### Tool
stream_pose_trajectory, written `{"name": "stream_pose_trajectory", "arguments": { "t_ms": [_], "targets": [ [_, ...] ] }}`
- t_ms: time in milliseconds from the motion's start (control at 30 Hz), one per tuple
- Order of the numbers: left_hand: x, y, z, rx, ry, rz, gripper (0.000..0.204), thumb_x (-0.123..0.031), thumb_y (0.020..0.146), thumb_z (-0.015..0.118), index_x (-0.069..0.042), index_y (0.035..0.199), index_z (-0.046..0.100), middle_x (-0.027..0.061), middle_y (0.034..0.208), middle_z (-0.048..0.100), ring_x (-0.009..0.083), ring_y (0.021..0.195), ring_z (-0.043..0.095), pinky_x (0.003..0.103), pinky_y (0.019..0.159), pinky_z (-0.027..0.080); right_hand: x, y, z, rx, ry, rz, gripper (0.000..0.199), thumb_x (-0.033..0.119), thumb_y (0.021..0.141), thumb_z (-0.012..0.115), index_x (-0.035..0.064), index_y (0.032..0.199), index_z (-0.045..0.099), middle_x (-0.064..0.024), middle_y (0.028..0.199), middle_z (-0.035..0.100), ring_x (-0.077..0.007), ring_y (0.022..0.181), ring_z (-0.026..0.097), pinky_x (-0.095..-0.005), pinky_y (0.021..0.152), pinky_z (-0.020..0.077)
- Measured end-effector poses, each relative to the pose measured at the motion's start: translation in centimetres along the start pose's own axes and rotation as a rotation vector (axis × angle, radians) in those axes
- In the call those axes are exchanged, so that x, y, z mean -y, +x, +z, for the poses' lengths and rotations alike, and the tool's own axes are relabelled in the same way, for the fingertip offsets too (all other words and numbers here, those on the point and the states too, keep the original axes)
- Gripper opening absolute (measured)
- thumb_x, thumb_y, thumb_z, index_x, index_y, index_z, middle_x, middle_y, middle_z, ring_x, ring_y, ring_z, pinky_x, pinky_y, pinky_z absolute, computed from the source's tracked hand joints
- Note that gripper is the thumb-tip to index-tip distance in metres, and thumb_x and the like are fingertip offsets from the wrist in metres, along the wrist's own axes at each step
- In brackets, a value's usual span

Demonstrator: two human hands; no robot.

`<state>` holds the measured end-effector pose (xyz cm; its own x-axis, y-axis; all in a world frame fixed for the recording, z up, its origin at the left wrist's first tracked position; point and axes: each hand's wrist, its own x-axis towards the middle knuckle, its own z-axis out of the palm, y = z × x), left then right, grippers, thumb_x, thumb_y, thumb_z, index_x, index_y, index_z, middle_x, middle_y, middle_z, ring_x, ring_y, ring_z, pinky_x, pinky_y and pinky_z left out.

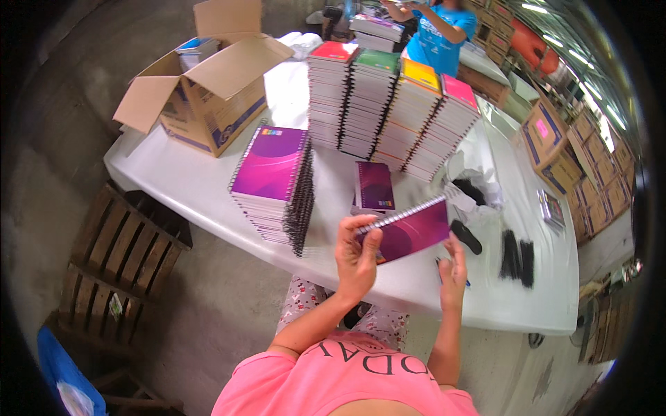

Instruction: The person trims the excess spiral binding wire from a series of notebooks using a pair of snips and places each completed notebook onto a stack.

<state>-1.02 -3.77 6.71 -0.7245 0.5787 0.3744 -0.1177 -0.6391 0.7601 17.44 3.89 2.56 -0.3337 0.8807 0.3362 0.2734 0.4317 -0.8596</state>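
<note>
A purple spiral notebook [415, 232] hangs tilted above the table's front edge, its silver wire binding along the top. My left hand [357, 255] grips its left end, thumb on the cover. At its lower right corner my right hand [452, 274] holds the edge with the fingertips. Dark and blue ends of something thin, perhaps a pen, show on either side of that hand; I cannot tell whether it is held. Behind lies a smaller purple notebook [374, 186] on a low pile. Left of it rises a tall stack of purple notebooks [270, 163].
Several tall notebook stacks [395, 104] stand across the white-covered table [333, 256]. An open cardboard box [218, 97] sits back left. Black binding wires [517, 258] and a dark oblong object [466, 237] lie right. A wooden chair [118, 260] stands left; a person in blue [440, 38] works beyond.
</note>
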Motion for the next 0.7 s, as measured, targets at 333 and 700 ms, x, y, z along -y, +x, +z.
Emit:
{"name": "stream_pose_trajectory", "arguments": {
  "t_ms": [333,700],
  "targets": [
    [-11.8,6.1,-5.2,-0.271,0.754,0.698,0.02,0.001,0.077,0.067,0.0,0.096,0.06,0.0061,0.087,0.06,0.0158,0.081,0.055,0.025,0.08,0.042,19.1,11.4,10.3,0.363,0.735,-0.242,0.052,0.0,0.077,0.07,0.0025,0.125,0.05,-0.0094,0.108,0.061,-0.0147,0.096,0.059,-0.0262,0.083,0.0487],
    [-7.3,11.5,-11.2,-0.347,0.671,0.43,0.026,-0.024,0.09,0.059,-0.003,0.103,0.065,0.0151,0.1,0.062,0.0225,0.104,0.055,0.033,0.09,0.041,14.7,17.6,21.6,0.376,0.263,-0.333,0.03,0.024,0.085,0.06,0.0046,0.108,0.063,-0.0054,0.104,0.059,-0.0103,0.096,0.051,-0.0255,0.087,0.04]
  ]
}}
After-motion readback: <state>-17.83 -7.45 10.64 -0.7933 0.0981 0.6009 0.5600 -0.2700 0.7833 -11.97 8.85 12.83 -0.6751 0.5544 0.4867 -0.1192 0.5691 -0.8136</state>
